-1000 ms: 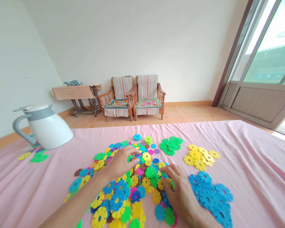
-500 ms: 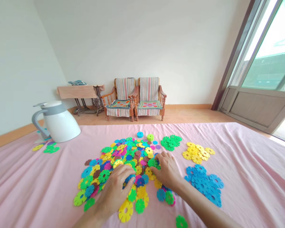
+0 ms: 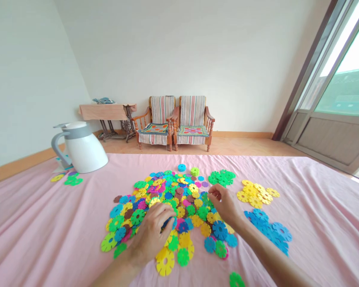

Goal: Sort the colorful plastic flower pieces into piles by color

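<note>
A broad heap of plastic flower-shaped discs (image 3: 179, 191), slotted round the rim and in many colours, lies on the pink tablecloth (image 3: 62, 223). My left hand (image 3: 154, 231) rests low on the heap's near side, its fingers and thumb curled round a blue disc (image 3: 166, 224) that shows between them. At the heap's right edge my right hand (image 3: 225, 203) is just above the discs. Its fingers are bent in towards the thumb, and what they hold, if anything, I cannot make out. Just below that hand lies a larger blue disc (image 3: 220, 230).
Sorted piles lie to the right: green discs (image 3: 221, 177), yellow discs (image 3: 255, 193) and blue discs (image 3: 269, 229). Behind the heap sit a small blue stack (image 3: 182, 168) and a lime stack (image 3: 194, 172). A white jug (image 3: 86, 151) stands at the left beside a few discs. Two armchairs (image 3: 193, 115) are beyond.
My left hand has drawn back from the heap's middle to its near side and curled over blue discs. My right hand went forward to the right edge, then lifted slightly, fingers closing.
</note>
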### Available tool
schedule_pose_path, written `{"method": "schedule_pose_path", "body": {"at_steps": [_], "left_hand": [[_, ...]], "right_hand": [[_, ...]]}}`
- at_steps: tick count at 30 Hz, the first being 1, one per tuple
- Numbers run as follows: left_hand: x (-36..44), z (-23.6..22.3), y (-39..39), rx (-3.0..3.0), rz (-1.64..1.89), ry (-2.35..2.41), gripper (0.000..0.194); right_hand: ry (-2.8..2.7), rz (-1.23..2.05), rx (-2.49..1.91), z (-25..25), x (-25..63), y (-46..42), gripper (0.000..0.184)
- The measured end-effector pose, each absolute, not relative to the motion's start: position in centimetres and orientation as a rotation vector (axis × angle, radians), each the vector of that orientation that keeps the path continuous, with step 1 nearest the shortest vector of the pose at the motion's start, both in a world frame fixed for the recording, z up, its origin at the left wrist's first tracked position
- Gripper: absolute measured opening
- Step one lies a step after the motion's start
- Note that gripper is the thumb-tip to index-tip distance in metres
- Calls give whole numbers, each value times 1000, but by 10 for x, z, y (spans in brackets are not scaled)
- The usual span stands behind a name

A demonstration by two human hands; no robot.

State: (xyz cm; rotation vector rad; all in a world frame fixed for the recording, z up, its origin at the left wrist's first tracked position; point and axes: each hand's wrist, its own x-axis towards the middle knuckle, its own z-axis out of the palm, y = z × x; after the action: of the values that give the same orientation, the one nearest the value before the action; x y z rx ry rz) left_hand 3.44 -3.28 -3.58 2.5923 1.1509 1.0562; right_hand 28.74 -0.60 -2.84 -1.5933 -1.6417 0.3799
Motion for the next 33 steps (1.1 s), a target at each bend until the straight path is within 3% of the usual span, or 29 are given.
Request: {"method": "schedule_pose_path", "body": {"at_steps": [10, 17, 22, 33], "left_hand": [[34, -36, -33, 2600, 1048, 1142, 15], [34, -34, -32, 2608, 1051, 1145, 15], [34, -34, -32, 2606, 1047, 1151, 16], [34, -32, -32, 2608, 1042, 1153, 16]], "right_hand": [[-1421, 386, -1731, -25, 346, 22, 25], [-1939, 621, -1639, -4, 326, -38, 10], [-2168, 667, -1653, -5, 319, -64, 27], [-2076, 740, -1628, -8, 319, -57, 9]]}}
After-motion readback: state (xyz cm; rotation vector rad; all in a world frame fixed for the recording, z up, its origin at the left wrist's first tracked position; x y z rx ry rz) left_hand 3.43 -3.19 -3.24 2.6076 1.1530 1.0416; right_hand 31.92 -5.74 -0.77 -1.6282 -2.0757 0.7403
